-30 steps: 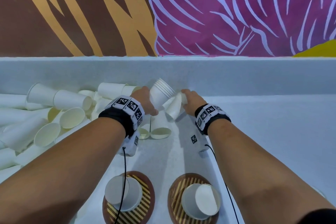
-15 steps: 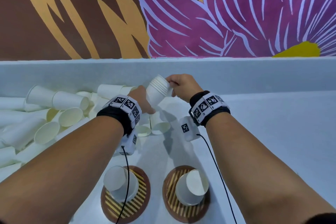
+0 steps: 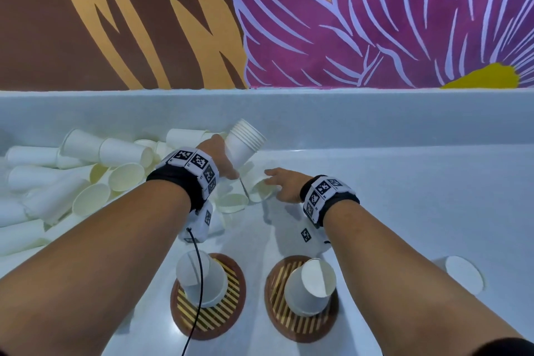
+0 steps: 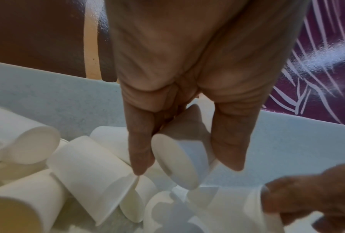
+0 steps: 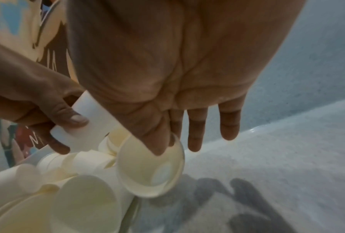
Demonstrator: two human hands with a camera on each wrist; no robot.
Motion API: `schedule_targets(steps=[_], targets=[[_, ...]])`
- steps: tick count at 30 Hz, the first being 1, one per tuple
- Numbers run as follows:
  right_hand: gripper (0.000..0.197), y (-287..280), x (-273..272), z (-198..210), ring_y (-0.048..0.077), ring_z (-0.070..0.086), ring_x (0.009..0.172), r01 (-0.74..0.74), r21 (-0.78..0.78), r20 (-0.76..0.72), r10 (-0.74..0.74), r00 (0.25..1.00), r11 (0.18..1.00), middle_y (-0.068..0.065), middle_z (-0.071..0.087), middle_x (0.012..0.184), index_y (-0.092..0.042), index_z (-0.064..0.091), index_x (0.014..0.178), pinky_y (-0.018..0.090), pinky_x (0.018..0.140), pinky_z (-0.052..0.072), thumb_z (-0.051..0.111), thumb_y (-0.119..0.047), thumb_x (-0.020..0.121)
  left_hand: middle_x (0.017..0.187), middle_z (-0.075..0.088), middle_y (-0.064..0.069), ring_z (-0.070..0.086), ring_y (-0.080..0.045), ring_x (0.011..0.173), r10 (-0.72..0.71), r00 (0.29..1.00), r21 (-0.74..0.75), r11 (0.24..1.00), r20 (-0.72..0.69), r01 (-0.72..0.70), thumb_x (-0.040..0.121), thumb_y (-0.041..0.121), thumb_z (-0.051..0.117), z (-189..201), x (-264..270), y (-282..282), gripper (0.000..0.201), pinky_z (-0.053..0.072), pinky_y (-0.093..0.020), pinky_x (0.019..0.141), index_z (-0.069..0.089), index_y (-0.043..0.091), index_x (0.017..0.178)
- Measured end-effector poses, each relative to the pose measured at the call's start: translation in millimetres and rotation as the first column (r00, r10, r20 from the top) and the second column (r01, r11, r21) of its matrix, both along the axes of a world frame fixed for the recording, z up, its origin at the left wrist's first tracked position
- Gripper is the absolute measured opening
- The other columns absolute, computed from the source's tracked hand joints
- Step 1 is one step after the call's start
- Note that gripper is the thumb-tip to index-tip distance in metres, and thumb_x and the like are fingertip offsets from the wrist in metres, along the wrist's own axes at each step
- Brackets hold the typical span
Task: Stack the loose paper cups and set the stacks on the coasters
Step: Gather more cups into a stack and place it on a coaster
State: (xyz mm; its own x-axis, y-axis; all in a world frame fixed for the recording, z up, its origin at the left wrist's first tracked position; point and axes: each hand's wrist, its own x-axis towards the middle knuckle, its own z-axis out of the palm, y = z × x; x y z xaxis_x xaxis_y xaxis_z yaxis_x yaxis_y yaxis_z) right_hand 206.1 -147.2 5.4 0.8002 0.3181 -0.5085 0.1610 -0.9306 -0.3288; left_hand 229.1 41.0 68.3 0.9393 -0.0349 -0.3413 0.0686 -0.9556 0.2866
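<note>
Paper, loose cups [image 3: 86, 170]: plain white outside, cream inside, smooth cones with rolled rims, no print; heaped on their sides at far left of the surface.
Left hand [image 3: 215, 153]: fingers [image 4: 139, 151] curled round the held stack [image 3: 244, 143], thumb on the other side; held off the surface.
Held stack: several nested white cups, rims fanned as thin rings toward far right, flat base [image 4: 177, 159] toward the hand; tilted above the right edge of the heap.
Wristbands [image 3: 196, 165]: black fabric with white blocks bearing black square codes; no words can be read.
Left coaster [image 3: 180, 312]: round, brown rim, gold and dark stripes; upside-down white stack [image 3: 200, 279] on it, near.
Single cup [image 3: 261, 189]: on its side, cream mouth toward near, just right of the heap.
Right hand [image 3: 284, 185]: fingers [image 5: 195, 129] straight and spread; thumb tip at the single cup's rim [image 5: 179, 151], nothing gripped.
Right coaster [image 3: 277, 318]: same stripes; upside-down stack [image 3: 309, 286] on it, leaning.
Far-right cup [image 3: 463, 274]: white, near the right forearm.
Surface [image 3: 404, 196]: pale grey-blue, fine speckle, raised back ledge.
Wall [image 3: 346, 23]: painted mural, brown and gold at left, magenta petals with lilac lines at right.
</note>
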Motion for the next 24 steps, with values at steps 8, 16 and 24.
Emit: schedule_targets(steps=[8,16,24], targets=[[0.035,-8,14,59,0.035,0.057,0.115,0.396,0.313,0.415,-0.499,0.761,0.863,0.017,0.059,0.123,0.001,0.062,0.121,0.033,0.096,0.045,0.043,0.0,0.091,0.116,0.059,-0.011,0.06,-0.03,0.104,0.021,1.0,0.047,0.999,0.02,-0.022,0.068,0.027,0.085,4,-11,16,0.072,0.046,-0.034,0.08,0.044,0.005,0.122],[0.038,11,7,119,0.026,0.06,0.105,0.33,0.5,0.414,-0.556,0.721,0.801,0.009,0.066,0.113,-0.008,0.074,0.099,0.029,0.095,0.047,0.041,0.005,0.086,0.117,0.058,-0.01,0.059,-0.031,0.106,-0.021,0.994,-0.041,0.999,0.106,0.026,0.068,0.023,0.085,15,-25,20,0.073,0.048,-0.036,0.087,0.041,0.006,0.125],[0.029,45,-12,116,0.029,0.059,0.081,0.217,0.418,0.408,-0.396,0.823,0.882,0.01,0.062,0.097,-0.018,0.057,0.094,0.034,0.066,0.049,0.039,0.003,0.085,0.103,0.052,-0.003,0.056,-0.028,0.1,-0.072,0.977,-0.159,0.982,0.202,0.106,0.068,0.024,0.084,23,-36,30,0.075,0.042,-0.035,0.077,0.038,0.012,0.126]])
